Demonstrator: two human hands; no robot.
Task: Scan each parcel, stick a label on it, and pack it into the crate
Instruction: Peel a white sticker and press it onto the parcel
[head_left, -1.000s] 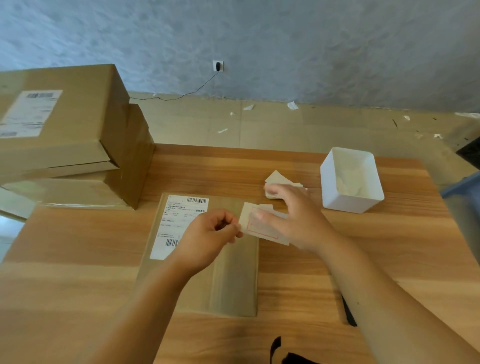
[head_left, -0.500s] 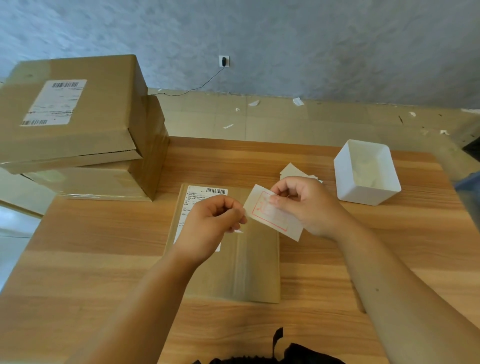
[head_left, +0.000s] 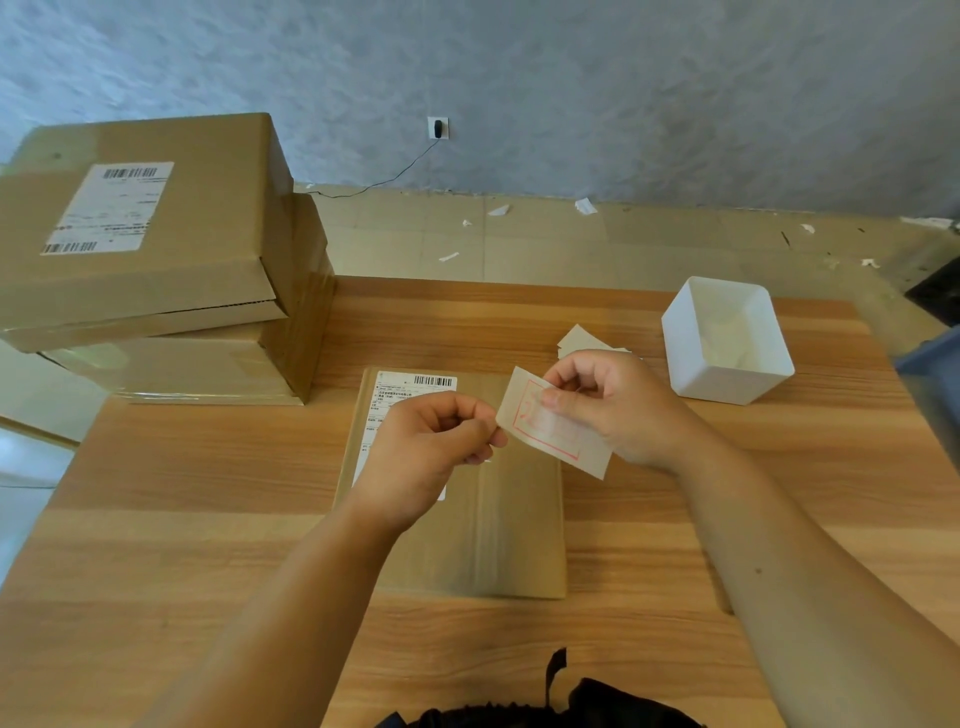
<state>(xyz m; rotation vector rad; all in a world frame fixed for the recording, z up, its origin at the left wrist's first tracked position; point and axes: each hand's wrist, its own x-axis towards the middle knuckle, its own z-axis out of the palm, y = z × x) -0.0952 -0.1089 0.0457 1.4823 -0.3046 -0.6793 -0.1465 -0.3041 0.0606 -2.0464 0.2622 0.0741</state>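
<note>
Flat brown cardboard parcel (head_left: 519, 530) lies on the wooden desk (head_left: 208, 467) beneath a white, red-bordered label (head_left: 563, 441), the right hand (head_left: 618, 405) with its grip clamped on the sheet, the left hand (head_left: 426, 452) pinching its corner (labelling step, apparently peeling the backing); next, it likely needs pressing flat onto the parcel.

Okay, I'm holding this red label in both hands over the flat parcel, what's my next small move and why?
Probably peel the backing away with your left hand, which pinches a corner of the red-printed label while your right hand grips it. It hangs above the flat parcel, not yet stuck, and bare cardboard lies right beneath.
</note>
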